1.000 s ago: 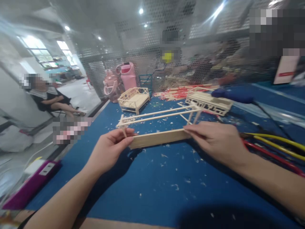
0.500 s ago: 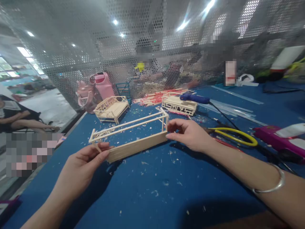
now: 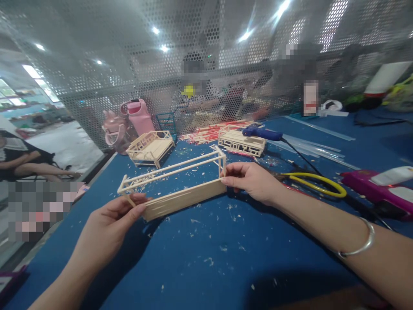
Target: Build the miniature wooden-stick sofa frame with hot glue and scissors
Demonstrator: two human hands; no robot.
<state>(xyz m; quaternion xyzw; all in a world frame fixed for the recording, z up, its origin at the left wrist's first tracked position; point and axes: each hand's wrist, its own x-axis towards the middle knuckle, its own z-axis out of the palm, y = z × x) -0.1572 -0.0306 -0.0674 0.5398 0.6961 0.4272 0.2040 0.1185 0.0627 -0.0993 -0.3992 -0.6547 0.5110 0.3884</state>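
A long miniature wooden frame (image 3: 185,199), made of thin pale sticks with a flat panel along its near side, is held above the blue table (image 3: 200,258). My left hand (image 3: 111,224) pinches its left end, thumb on the panel's corner and fingers behind. At the right end, my right hand (image 3: 247,181) grips the corner where an upright stick meets the panel; its fingertips are partly hidden. Behind it stand a small wooden bed-like model (image 3: 151,148) and another low wooden model (image 3: 241,142).
A blue-handled glue gun (image 3: 264,132) lies against the right model. Red and white sticks (image 3: 213,131) are piled by the mesh screen (image 3: 129,64). To the right are yellow-handled pliers (image 3: 318,183), clear glue sticks (image 3: 309,146) and a purple device (image 3: 377,189). Pink bottles (image 3: 142,116) stand back left.
My right hand has shifted slightly left and its fingers have closed around the frame's right corner. The left hand keeps its hold.
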